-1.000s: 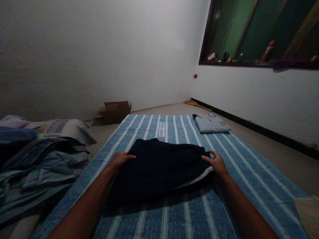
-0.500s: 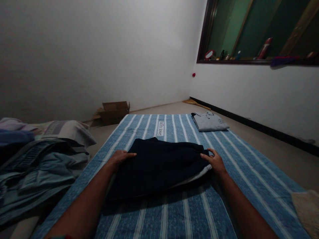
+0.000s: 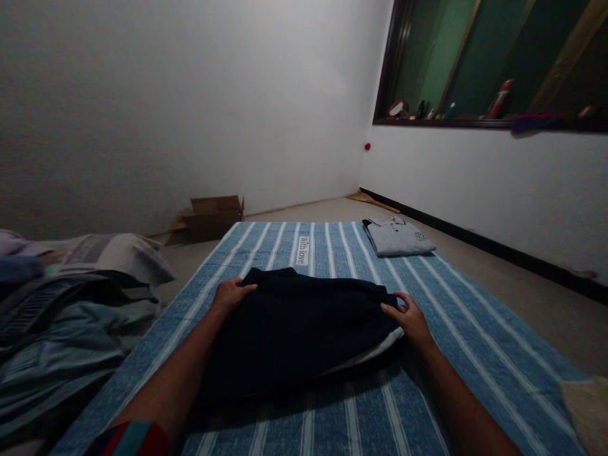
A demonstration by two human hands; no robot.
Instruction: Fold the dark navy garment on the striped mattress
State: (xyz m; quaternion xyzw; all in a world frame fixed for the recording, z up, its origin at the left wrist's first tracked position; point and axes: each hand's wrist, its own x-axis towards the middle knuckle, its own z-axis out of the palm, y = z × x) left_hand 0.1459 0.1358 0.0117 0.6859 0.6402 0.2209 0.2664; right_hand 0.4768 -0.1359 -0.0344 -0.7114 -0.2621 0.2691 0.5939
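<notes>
Folded dark navy pants (image 3: 294,332) with a pale strip along the near right edge lie across the blue striped bedspread (image 3: 332,405). At the far left corner of the pants, my left hand (image 3: 231,296) pinches the cloth between thumb and fingers. My right hand (image 3: 408,318) grips the gathered right end, thumb on top and the other fingers partly hidden behind the cloth. Farther off, toward the bed's far right corner, a folded grey polo shirt (image 3: 399,237) lies apart from both hands.
Left of the bed is a heap of clothes (image 3: 71,335), with denim among them. An opened cardboard box (image 3: 213,218) stands on the floor beyond. A beige cloth (image 3: 586,408) lies at the right edge. Bottles and a round mirror (image 3: 397,109) line the windowsill.
My view has shifted slightly, and more of my striped left sleeve shows. The pants' left part has spread a little toward me and leftward. Both hands keep their hold.
</notes>
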